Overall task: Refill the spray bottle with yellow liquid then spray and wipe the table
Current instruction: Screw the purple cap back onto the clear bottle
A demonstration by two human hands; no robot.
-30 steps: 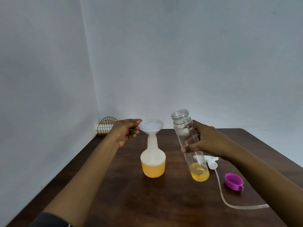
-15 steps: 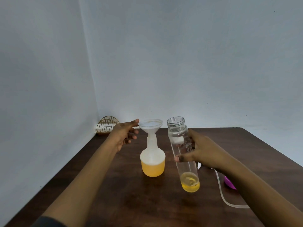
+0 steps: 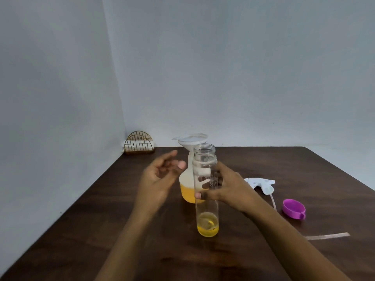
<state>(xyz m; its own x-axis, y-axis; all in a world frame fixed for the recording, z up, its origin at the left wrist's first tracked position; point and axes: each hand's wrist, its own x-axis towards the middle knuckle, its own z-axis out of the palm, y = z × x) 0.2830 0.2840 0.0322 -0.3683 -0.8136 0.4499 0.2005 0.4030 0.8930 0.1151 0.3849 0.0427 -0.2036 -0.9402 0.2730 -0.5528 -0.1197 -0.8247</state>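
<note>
A white spray bottle partly filled with yellow liquid stands mid-table with a white funnel in its neck. In front of it stands a tall clear bottle, uncapped, with a little yellow liquid at its bottom. My right hand grips the clear bottle around its middle. My left hand hovers open just left of both bottles, fingers relaxed, holding nothing. The white spray head with its dip tube lies on the table to the right.
A purple cap lies right of the spray head. A gold wire napkin holder stands in the far left corner against the wall. The dark wooden table meets walls at left and back.
My left hand let go of the funnel and drew back toward me. My right hand carried the clear bottle left and nearer, in front of the spray bottle.
</note>
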